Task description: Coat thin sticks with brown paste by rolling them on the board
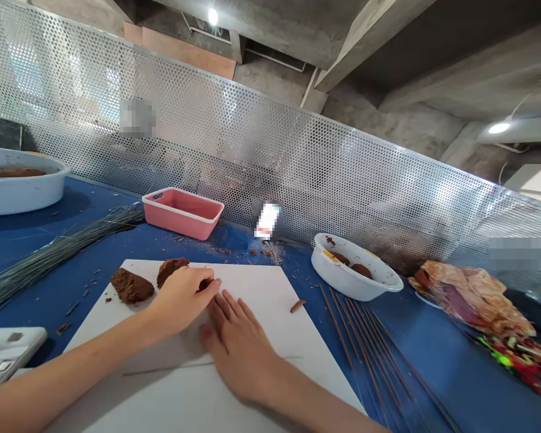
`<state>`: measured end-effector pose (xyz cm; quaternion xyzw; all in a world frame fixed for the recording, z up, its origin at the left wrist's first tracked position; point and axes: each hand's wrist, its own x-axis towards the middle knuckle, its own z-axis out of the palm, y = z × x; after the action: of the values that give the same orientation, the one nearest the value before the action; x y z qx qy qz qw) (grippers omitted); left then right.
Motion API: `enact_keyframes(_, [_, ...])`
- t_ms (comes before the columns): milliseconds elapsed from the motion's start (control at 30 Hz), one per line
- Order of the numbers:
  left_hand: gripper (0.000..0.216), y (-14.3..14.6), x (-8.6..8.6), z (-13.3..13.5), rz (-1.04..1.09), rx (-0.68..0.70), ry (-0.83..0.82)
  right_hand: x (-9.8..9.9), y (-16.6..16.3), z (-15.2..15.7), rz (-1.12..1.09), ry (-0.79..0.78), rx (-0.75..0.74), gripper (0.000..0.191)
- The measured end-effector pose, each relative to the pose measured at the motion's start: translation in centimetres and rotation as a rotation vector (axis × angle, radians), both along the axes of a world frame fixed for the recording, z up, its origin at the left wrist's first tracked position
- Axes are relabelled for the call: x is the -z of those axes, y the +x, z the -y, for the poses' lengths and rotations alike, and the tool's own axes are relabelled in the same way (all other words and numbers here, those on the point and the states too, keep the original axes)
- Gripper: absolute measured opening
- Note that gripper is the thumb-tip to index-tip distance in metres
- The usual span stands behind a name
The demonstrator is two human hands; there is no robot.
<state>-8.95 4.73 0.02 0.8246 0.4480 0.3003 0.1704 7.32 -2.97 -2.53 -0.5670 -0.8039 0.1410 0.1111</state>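
Observation:
My left hand (180, 297) is curled over the white board, thumb and fingers closed around a small dark brown piece of clay-like dough, mostly hidden. My right hand (241, 346) lies flat on the board with fingers stretched out, its fingertips close beside the left hand's. What is under its palm is hidden. Two crumbly brown lumps of dough (131, 285) sit at the board's far left, the second partly behind my left hand. A thin dark strand (162, 369) runs across the white board (162, 406) and passes below my right hand. A short brown piece (297, 306) rests near the right edge.
A pink basket (180, 224) and a white basin (356, 288) stand beyond the board. Thin brown sticks (365, 343) lie right, a wire bundle (63, 246) left. A larger basin (22, 192), a white device (9, 352), a lit phone (267, 221) and crumpled plastic (478, 297) surround them. Perforated metal panel (252, 138) behind.

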Motion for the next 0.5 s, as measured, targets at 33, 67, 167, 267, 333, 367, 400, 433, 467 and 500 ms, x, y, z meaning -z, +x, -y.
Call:
enact_keyframes(33, [0.042,0.0,-0.1,-0.1,-0.022,-0.013,-0.004,-0.1,0.1,-1.2,0.012,-0.001,0.022,0.062])
enact_keyframes(67, [0.042,-0.1,-0.2,-0.1,-0.055,-0.036,-0.009,-0.1,0.2,-2.5,0.025,0.004,0.061,0.062])
enact_keyframes(167, [0.04,-0.5,-0.6,-0.5,-0.188,-0.136,-0.009,-0.2,0.1,-5.1,0.04,-0.009,0.109,0.065])
enact_keyframes(267, [0.037,-0.8,-0.7,-0.7,-0.251,-0.175,0.011,0.0,-0.2,-3.3,0.03,0.001,0.072,0.066])
enact_keyframes(333, [0.036,-0.8,-0.5,-0.7,-0.257,-0.162,0.011,0.2,-0.2,-1.1,0.008,0.014,0.009,0.066])
enact_keyframes(367, [0.036,-0.7,-0.3,-0.7,-0.259,-0.154,0.005,0.3,-0.2,-0.4,-0.003,0.022,-0.017,0.066])
enact_keyframes(400, [0.036,-0.7,-0.1,-0.7,-0.262,-0.148,-0.004,0.3,-0.1,-0.2,-0.007,0.025,-0.03,0.066])
enact_keyframes(433, [0.037,-0.6,0.0,-0.6,-0.268,-0.144,-0.01,0.2,0.0,-0.5,-0.003,0.025,-0.024,0.064])
enact_keyframes(467, [0.037,-0.5,0.2,-0.6,-0.273,-0.142,-0.012,0.1,0.1,-1.2,0.01,0.016,-0.005,0.063])
enact_keyframes(500, [0.038,-0.5,0.3,-0.6,-0.282,-0.14,-0.012,0.0,0.1,-2.3,0.027,0.008,0.038,0.061])
